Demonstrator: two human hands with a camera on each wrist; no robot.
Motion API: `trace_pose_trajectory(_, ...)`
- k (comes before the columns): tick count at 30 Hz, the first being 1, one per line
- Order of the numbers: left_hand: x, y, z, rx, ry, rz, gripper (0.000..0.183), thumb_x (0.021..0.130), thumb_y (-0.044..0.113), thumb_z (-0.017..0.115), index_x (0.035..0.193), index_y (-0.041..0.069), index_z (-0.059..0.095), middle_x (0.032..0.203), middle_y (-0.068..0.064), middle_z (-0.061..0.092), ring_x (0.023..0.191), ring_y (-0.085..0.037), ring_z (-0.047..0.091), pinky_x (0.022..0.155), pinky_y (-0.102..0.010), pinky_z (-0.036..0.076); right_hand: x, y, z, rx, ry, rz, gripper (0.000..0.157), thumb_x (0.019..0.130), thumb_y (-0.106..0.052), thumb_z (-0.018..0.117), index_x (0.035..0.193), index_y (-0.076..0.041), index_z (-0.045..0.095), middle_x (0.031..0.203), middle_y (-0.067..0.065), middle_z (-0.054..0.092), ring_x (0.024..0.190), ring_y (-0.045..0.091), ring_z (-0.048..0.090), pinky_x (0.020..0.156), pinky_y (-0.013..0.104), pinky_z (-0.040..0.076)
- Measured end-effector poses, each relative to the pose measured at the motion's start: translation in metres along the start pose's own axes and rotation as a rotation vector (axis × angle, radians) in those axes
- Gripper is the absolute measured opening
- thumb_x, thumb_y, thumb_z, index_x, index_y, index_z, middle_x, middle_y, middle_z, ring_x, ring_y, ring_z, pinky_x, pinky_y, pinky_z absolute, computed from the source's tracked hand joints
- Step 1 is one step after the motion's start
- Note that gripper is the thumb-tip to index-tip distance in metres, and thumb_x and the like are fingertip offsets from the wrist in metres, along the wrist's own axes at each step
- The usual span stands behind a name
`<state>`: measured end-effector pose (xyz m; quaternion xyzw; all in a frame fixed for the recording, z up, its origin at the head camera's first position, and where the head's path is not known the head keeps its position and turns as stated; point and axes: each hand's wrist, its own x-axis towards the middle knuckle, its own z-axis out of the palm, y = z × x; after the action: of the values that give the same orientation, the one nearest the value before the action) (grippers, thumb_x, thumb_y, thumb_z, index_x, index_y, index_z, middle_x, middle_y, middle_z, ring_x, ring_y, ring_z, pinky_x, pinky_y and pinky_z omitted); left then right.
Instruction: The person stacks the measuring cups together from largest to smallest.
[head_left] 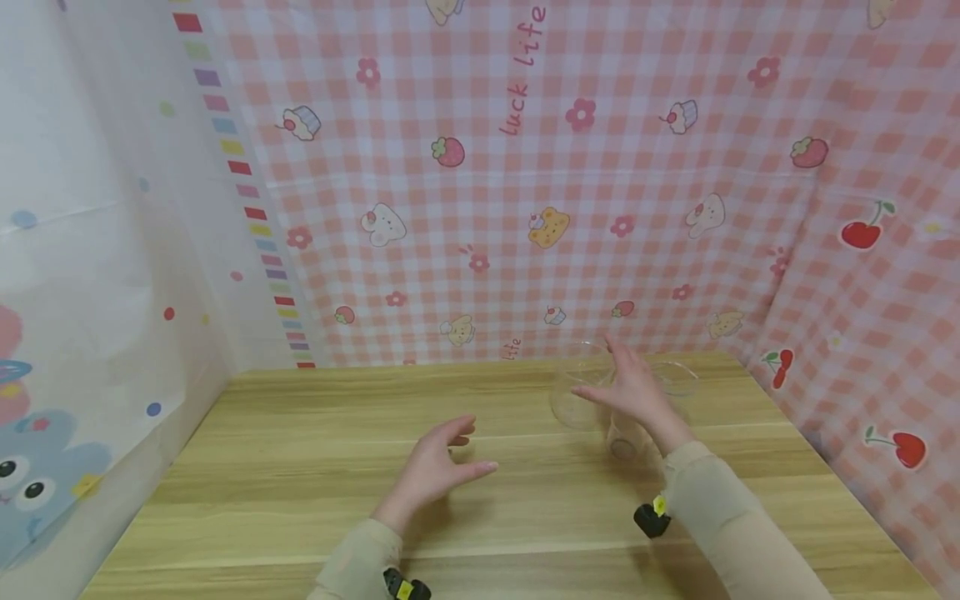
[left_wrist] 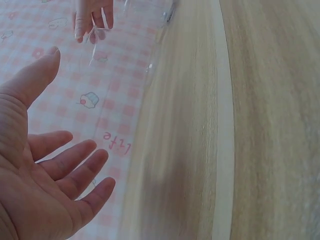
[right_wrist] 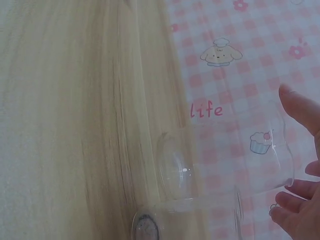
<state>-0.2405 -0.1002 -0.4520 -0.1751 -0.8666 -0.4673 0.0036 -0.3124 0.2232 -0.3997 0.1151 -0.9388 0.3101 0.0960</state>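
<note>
A clear, see-through cup (head_left: 573,406) stands upright toward the back right of the wooden table. My right hand (head_left: 636,385) is at its upper right side, thumb and fingers spread apart. In the right wrist view, those fingertips come near the rim of the clear cup (right_wrist: 225,160); whether they touch it I cannot tell. A second clear vessel (head_left: 624,447), with a dark-ringed round base, sits beside it, partly behind the right hand. Over the table's middle, my left hand (head_left: 438,467) hovers with fingers loosely bent and nothing between them.
A clear rim (head_left: 696,379) shows right of the right hand; which vessel it belongs to is unclear. Pink checked cloth (head_left: 480,200) hangs behind the wooden table (head_left: 300,467) and along its right side. White printed cloth (head_left: 97,275) hangs on the left.
</note>
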Motion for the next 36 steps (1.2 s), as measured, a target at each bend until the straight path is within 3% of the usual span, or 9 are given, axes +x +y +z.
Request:
trace_pose_trajectory(8, 0.003, 0.002, 0.003, -0.030, -0.008, -0.010, 0.085, 0.079, 0.043, 0.083, 0.144, 0.001, 0.047, 0.136, -0.016, 0.057, 0.120, -0.034, 0.056, 0.099, -0.053, 0.047, 0.005, 0.004, 0.003, 0.048, -0.042, 0.051, 0.109, 0.080, -0.043, 0.081, 0.153, 0.007, 0.016, 0.153, 0.034, 0.025, 0.137, 0.053, 0.028, 0.108, 0.066, 0.027)
trace_pose_trajectory(20, 0.008, 0.005, 0.011, -0.081, -0.006, -0.025, 0.082, 0.078, 0.040, 0.084, 0.143, 0.004, 0.049, 0.136, -0.016, 0.057, 0.121, -0.033, 0.056, 0.100, -0.051, 0.046, 0.012, 0.004, 0.010, 0.106, -0.067, 0.089, 0.102, 0.080, -0.039, 0.082, 0.148, 0.010, 0.024, 0.141, 0.036, 0.038, 0.128, 0.051, 0.040, 0.102, 0.063, 0.038)
trace_pose_trajectory(36, 0.020, 0.003, 0.020, -0.252, -0.004, -0.044, 0.077, 0.082, 0.032, 0.082, 0.144, 0.003, 0.047, 0.139, -0.021, 0.053, 0.123, -0.037, 0.053, 0.100, -0.053, 0.045, 0.019, 0.005, 0.013, 0.123, -0.070, 0.132, 0.103, 0.082, -0.038, 0.081, 0.148, 0.013, 0.021, 0.140, 0.035, 0.039, 0.129, 0.049, 0.040, 0.104, 0.059, 0.038)
